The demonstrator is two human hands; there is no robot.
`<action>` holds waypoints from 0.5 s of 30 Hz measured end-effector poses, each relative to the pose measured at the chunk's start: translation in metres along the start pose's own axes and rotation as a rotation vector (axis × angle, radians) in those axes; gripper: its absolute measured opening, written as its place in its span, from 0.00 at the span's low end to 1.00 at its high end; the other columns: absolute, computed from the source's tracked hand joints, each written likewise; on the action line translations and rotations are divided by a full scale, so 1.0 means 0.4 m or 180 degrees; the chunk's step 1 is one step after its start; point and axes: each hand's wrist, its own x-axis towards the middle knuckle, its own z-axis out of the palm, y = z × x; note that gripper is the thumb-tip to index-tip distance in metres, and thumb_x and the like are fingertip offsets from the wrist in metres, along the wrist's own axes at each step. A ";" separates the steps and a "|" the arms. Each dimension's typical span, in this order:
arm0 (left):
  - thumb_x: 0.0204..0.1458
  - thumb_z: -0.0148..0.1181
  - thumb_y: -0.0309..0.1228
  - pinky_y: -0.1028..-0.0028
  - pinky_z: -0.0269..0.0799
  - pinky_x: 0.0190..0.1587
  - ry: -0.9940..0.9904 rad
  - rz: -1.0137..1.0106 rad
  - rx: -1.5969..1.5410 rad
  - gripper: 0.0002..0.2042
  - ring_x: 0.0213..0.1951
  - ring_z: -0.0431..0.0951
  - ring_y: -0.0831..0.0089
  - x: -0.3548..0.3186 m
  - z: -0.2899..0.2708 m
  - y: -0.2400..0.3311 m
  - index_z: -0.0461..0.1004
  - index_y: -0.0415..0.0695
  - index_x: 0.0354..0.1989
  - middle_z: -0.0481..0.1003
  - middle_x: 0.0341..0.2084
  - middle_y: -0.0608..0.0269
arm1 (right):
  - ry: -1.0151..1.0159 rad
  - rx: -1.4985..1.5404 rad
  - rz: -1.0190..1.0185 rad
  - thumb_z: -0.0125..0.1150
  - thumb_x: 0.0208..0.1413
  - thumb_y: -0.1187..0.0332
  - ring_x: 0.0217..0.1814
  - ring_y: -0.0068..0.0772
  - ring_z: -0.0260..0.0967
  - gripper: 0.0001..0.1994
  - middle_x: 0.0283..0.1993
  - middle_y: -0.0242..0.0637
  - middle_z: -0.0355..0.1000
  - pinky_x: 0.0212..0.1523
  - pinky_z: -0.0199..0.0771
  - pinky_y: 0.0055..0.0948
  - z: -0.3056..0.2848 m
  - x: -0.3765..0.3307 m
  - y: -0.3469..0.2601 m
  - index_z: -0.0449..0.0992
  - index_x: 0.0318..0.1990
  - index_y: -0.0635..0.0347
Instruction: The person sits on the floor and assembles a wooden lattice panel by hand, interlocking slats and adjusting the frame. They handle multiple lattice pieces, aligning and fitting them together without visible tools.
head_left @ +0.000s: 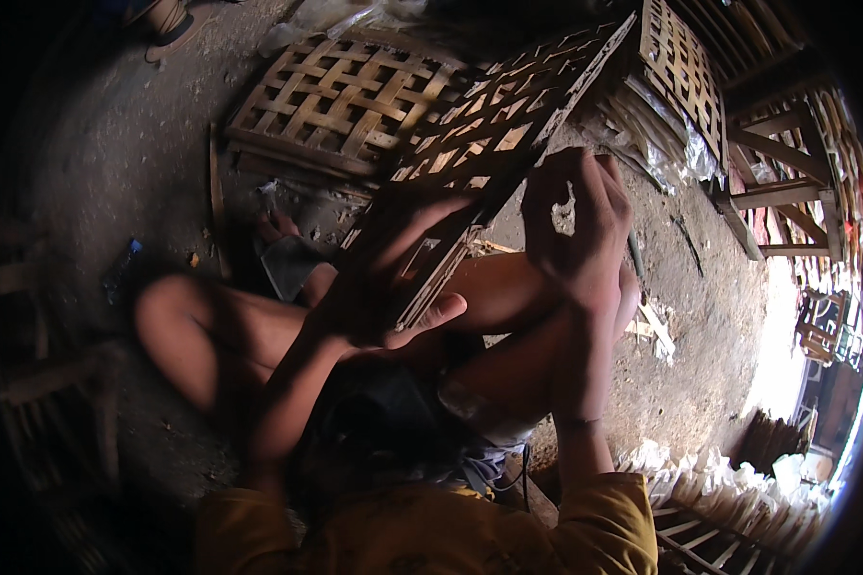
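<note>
A lattice panel of woven bamboo strips (508,115) is held up on edge, slanting from my lap toward the far right. My left hand (355,305) grips its near end, thumb on the right side of the rim and fingers across the woven face. Just right of the panel's rim, my right hand (589,230) is raised with fingers curled in and thumb bent toward them, forming a loop. Whatever is in that pinch, if anything, is too small or hidden to make out. Both hands are above my bent, bare legs.
Woven panels (340,101) lie stacked on the ground ahead. Another lattice panel (685,81) leans at the far right over plastic-wrapped sheets, beside a wooden rack (781,196). White wrapped bundles (728,489) stand at the near right. A dark wooden frame (57,383) is at the left.
</note>
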 end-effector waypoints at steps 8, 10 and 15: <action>0.60 0.55 0.60 0.55 0.59 0.68 -0.0089 -0.0056 0.0041 0.41 0.66 0.66 0.47 0.002 0.010 0.004 0.62 0.36 0.70 0.66 0.64 0.45 | 0.0882 0.1149 0.0552 0.53 0.60 0.78 0.30 0.23 0.65 0.03 0.29 0.36 0.69 0.34 0.66 0.25 -0.045 -0.024 0.143 0.72 0.39 0.66; 0.61 0.54 0.60 0.55 0.59 0.69 0.0099 -0.0111 -0.0183 0.40 0.66 0.66 0.47 0.003 0.002 -0.002 0.62 0.35 0.70 0.66 0.65 0.44 | 0.0901 0.1515 0.0395 0.53 0.58 0.78 0.30 0.25 0.66 0.02 0.29 0.36 0.70 0.34 0.66 0.25 -0.026 -0.028 0.111 0.72 0.37 0.67; 0.57 0.58 0.60 0.59 0.57 0.69 0.0122 -0.0231 -0.0467 0.46 0.66 0.65 0.54 -0.010 -0.029 -0.035 0.57 0.31 0.70 0.64 0.65 0.44 | -0.0108 0.1481 0.0390 0.59 0.52 0.76 0.33 0.43 0.65 0.03 0.30 0.39 0.69 0.40 0.64 0.36 -0.012 -0.027 0.013 0.71 0.34 0.62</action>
